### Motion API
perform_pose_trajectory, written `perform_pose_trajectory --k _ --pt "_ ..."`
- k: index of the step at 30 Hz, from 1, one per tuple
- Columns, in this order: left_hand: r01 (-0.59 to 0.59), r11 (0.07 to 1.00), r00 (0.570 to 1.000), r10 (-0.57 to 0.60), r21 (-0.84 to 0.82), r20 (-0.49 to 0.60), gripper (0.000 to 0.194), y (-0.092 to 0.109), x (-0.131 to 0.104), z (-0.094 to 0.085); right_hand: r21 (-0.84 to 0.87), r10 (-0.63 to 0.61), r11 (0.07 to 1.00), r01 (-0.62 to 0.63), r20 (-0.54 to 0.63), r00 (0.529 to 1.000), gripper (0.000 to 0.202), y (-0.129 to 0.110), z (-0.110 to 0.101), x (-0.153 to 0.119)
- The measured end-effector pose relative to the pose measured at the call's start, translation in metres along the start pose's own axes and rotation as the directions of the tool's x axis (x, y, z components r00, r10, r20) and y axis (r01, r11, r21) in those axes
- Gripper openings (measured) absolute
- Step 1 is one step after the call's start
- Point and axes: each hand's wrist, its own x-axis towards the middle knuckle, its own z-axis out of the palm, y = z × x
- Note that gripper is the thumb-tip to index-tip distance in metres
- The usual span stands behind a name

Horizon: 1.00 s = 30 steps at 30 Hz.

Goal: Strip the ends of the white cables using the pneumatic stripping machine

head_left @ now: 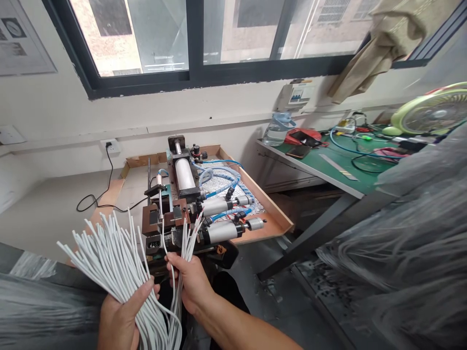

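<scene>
My left hand (126, 311) is closed around a thick bundle of white cables (109, 257), whose cut ends fan out up and to the left. My right hand (191, 282) grips a smaller bunch of white cables (188, 238) with reddish tips showing at the top. Between its thumb and finger, one single cable (163, 238) runs up to the front of a pneumatic machine (164, 214). Whether that cable's end is inside the machine's jaw is too small to tell. Below, the cables of both hands loop together.
The machine's silver cylinders (222, 232) and blue air hoses (222, 177) lie in a wooden-edged tray (272, 218). To the right, a green-topped table (328, 167) bears a water jug (279, 129), a ruler (338, 166) and a fan (434, 112). Plastic-wrapped cable bundles (408, 253) hang at right.
</scene>
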Motion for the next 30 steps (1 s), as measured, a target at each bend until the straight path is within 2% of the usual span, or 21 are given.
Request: perform_pose_trajectory --k 3,6,8,12,16,24,28,30 --pt "-0.036 0.999 0.999 0.036 0.007 0.003 0.024 -0.002 -0.001 0.001 0.012 0.066 0.998 -0.067 0.057 0.996 0.022 0.000 0.000 0.000" --pt "-0.065 0.997 0.998 0.065 0.028 0.019 0.023 -0.002 -0.002 0.002 -0.055 0.148 0.989 -0.139 0.239 0.960 0.024 0.001 0.000 -0.002" --pt "-0.091 0.995 0.994 0.088 0.043 0.058 0.025 -0.002 -0.002 0.002 -0.096 0.111 0.992 -0.085 0.302 0.947 0.023 0.003 -0.001 -0.006" --pt "-0.066 0.997 0.991 0.060 0.045 0.123 0.026 -0.003 -0.001 0.000 -0.088 -0.127 0.986 0.144 0.172 0.977 0.020 0.009 -0.004 -0.012" --pt "0.004 0.999 0.999 -0.006 0.032 0.047 0.022 -0.004 0.001 -0.002 -0.056 -0.186 0.980 0.191 0.089 0.979 0.020 0.011 -0.004 -0.007" --pt "0.022 1.000 1.000 -0.022 0.015 -0.004 0.024 0.002 -0.001 0.003 -0.010 -0.059 0.998 0.058 -0.007 0.998 0.016 0.007 0.002 0.004" --pt "-0.003 1.000 1.000 0.003 0.016 -0.002 0.025 -0.001 0.000 0.002 0.007 -0.001 1.000 0.001 0.025 1.000 0.018 0.004 0.002 0.002" --pt "-0.032 0.999 0.999 0.032 0.026 0.008 0.026 -0.002 -0.001 0.003 0.003 0.050 0.999 -0.050 0.085 0.995 0.021 0.004 0.002 0.000"
